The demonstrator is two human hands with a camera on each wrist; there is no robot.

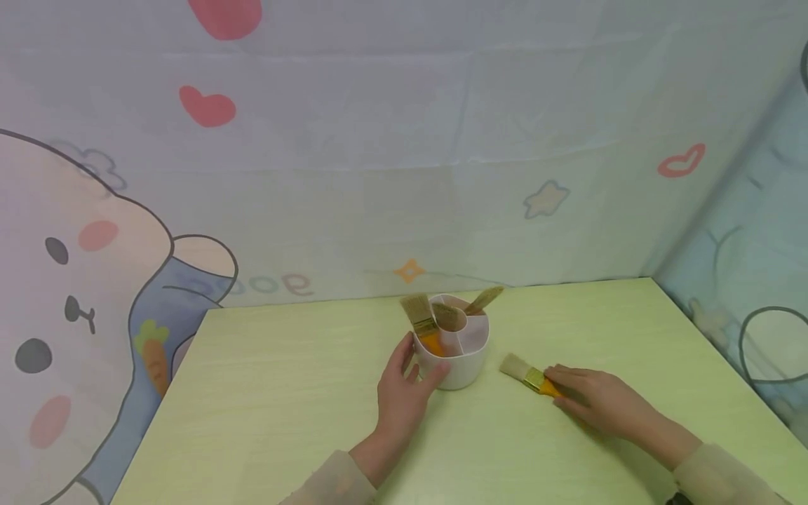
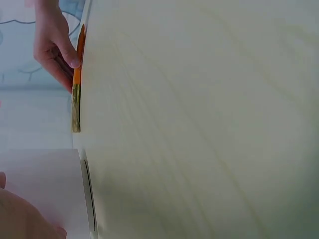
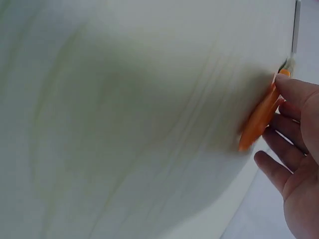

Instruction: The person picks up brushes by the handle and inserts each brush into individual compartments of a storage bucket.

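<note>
A white round brush holder (image 1: 459, 372), divided into compartments, stands on the table. My left hand (image 1: 399, 400) holds it from the left and front, thumb on its near wall. Inside it are a flat paintbrush (image 1: 421, 317) with an orange handle at the left, a second brush (image 1: 445, 314) near the middle, and a third (image 1: 485, 299) leaning out to the right. To the holder's right, my right hand (image 1: 602, 400) pinches the orange handle of another flat paintbrush (image 1: 533, 379) low at the tabletop. Its bristles point toward the holder. In the right wrist view the handle (image 3: 259, 119) lies between thumb and fingers.
The pale yellow-green table (image 1: 284, 407) ends at a printed cloth backdrop (image 1: 379, 140) behind. Another patterned cloth (image 1: 770, 210) hangs along the right side. A large cartoon animal (image 1: 69, 351) is printed on the cloth at left.
</note>
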